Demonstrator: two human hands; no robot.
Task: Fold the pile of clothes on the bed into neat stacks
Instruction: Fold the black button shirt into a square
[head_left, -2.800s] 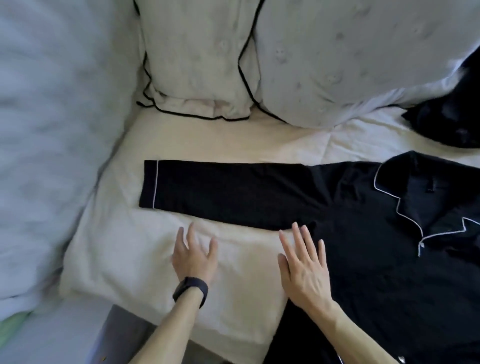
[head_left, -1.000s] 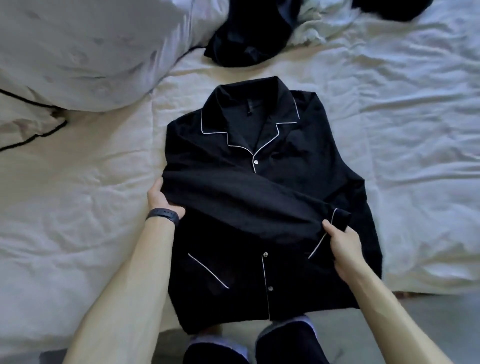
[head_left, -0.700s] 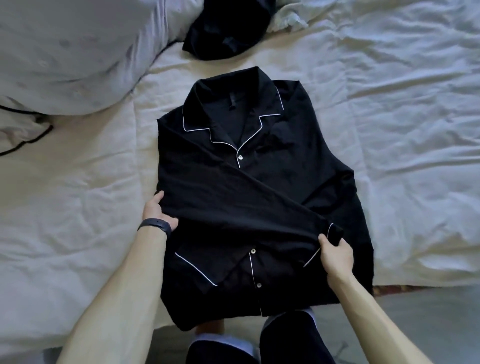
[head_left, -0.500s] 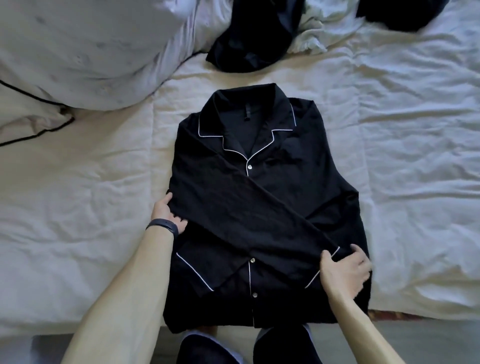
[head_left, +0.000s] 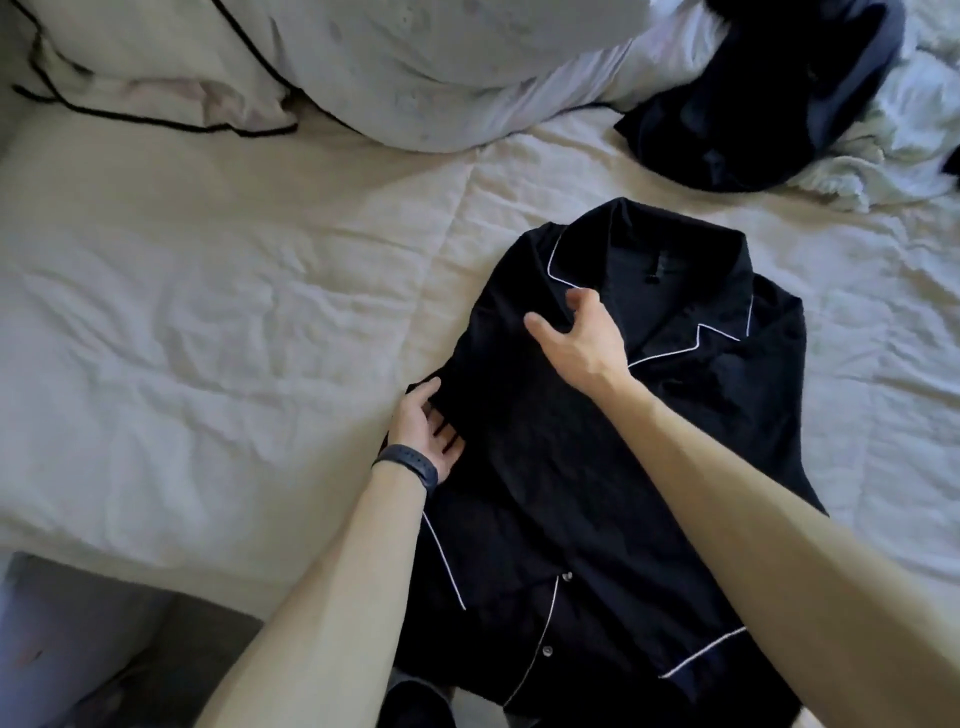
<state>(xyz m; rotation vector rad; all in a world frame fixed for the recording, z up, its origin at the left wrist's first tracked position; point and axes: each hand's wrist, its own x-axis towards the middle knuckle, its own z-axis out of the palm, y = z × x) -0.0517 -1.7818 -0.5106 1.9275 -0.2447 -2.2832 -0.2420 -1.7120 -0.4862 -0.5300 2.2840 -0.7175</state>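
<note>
Left hand (head_left: 423, 431): thumb over, fingers under soft folded edge of black pajama shirt (head_left: 545, 493);
Right hand (head_left: 576, 338): curled beside white-piped collar (head_left: 701, 301); I cannot tell if pinching

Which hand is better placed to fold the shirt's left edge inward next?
Probably left: the left hand grips that edge of the shirt; the right hand sits by the collar, grip unclear.

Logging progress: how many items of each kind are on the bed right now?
Black pyjama shirt: 1
Dark crumpled garment: 1
White crumpled cloth: 1
Black-piped pillow: 1
Pale pillow: 1
Total: 5
Dark scrap at right edge not counted.
</note>
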